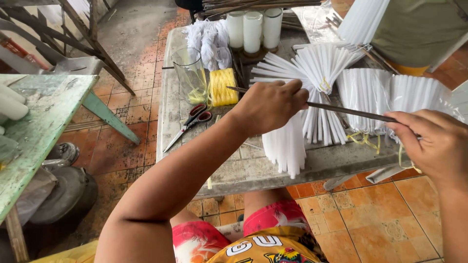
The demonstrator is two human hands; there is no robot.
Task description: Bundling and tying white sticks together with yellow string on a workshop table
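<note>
Rod [341, 110] held across the table [243, 168], long axis left to right.
Left hand [267, 104] and right hand [435, 142] pinch it, right end slightly lower.

The left arm reaches forward from the lower left, bare, elbow bent, forearm rising toward the worktop's near edge. The left hand [269, 104] is knuckles-up, fingers curled closed in a pinch, thumb side facing right. The right hand [433, 141] enters from the right edge, lower than the left, back of the hand toward the camera, fingers bent inward and thumb pressed against the forefinger. The 2 hands are well apart, both above the near edge.
</note>
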